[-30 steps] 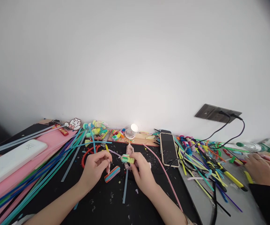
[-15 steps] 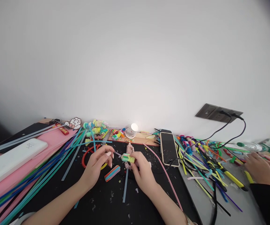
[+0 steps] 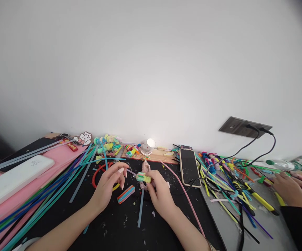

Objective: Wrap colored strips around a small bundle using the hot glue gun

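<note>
Right hand (image 3: 160, 191) pinches a green-yellow piece (image 3: 142, 177), seemingly already bundled; left hand (image 3: 107, 184), loosely spread, seems empty; 1 striped bundle (image 3: 126, 194) lies unheld; what remains is unclear

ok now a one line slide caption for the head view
Right hand holding a small green-and-yellow bundle over a black surface, left hand near a striped bundle.

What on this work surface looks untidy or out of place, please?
Small pale scraps lie scattered on the black mat, some near the right hand, like trimmings not cleared away. I see no clear spill or damage.
</note>
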Demonstrator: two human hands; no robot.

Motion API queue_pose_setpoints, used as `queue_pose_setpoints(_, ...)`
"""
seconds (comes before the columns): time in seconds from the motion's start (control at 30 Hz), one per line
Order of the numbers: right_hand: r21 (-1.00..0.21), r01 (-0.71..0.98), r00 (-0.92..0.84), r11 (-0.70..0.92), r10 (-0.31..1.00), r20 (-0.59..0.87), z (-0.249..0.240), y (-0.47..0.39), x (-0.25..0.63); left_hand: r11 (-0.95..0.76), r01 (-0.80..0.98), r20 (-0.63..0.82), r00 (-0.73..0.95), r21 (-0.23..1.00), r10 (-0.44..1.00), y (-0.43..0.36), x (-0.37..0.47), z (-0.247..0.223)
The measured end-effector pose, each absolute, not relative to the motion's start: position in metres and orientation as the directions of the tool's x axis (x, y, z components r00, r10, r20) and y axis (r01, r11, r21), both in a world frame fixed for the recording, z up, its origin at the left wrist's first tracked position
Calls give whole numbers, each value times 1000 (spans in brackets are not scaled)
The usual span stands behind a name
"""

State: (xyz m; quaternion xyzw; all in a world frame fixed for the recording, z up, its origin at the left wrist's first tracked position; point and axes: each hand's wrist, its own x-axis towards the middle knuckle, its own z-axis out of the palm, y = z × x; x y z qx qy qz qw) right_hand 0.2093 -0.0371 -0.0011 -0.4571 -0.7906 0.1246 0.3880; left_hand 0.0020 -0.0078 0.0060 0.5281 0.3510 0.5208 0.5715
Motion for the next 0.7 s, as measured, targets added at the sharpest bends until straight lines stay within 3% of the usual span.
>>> queue_pose_setpoints(0.7, -572, 624, -271, 532, 834, 480, 0, -38, 209, -112, -186, 151, 213, 976, 965, -6, 1, 1)
